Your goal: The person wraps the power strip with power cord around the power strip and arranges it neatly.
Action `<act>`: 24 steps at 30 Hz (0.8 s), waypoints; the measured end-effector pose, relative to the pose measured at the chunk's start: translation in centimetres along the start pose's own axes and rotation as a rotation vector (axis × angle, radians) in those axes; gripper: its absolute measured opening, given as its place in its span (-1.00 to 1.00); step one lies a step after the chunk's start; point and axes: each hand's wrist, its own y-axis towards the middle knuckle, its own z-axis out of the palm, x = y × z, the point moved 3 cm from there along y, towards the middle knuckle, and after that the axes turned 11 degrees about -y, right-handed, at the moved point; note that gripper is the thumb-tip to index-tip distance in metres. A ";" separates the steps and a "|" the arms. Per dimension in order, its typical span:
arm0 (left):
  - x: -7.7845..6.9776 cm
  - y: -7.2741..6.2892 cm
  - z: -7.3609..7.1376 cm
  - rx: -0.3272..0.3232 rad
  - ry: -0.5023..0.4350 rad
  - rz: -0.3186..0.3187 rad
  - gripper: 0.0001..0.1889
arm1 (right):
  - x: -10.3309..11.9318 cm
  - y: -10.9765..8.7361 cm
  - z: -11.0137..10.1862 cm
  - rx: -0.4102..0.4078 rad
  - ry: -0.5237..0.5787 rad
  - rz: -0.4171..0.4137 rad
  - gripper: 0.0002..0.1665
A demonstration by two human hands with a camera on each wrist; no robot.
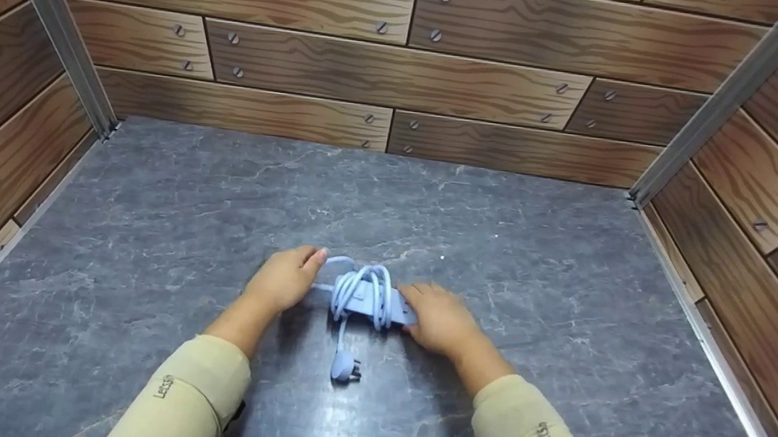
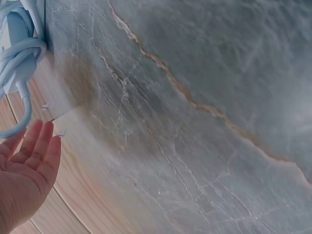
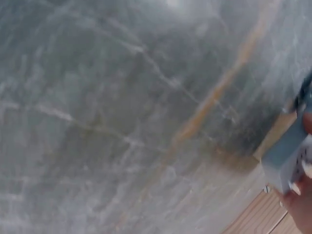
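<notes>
A pale blue power strip [image 1: 372, 300] is in the middle of the head view, with its cord [image 1: 373, 274] wound around it in several loops. My right hand [image 1: 441, 318] grips the strip's right end, thumb on the near side. At the left, my left hand [image 1: 283, 278] holds a loose loop of the cord by the thumb and fingers; in the left wrist view its other fingers [image 2: 41, 146] are fairly straight. A plug [image 1: 344, 366] with dark pins dangles on a short length of cord at the near side. The right wrist view shows just the strip's end [image 3: 282, 161], blurred.
Beneath is a dark grey marbled tabletop [image 1: 220, 195]. Wood-plank-patterned panels [image 1: 304, 60] stand at the back and both sides, with metal posts [image 1: 728, 101] at the far corners. Tiny white specks [image 1: 441, 257] lie beyond the strip.
</notes>
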 end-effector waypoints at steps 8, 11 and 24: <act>0.3 -0.3 -0.5 0.009 0.000 -0.012 -0.43 | -0.2 -0.4 0.0 0.090 0.072 -0.055 -0.26; 0.4 -0.5 -0.6 0.007 0.000 -0.010 -0.43 | -0.5 -0.5 0.0 0.099 0.064 -0.006 -0.20; 0.8 -0.4 -2.1 0.005 0.006 0.027 -0.47 | -2.1 -0.8 -1.1 0.073 0.019 0.000 -0.07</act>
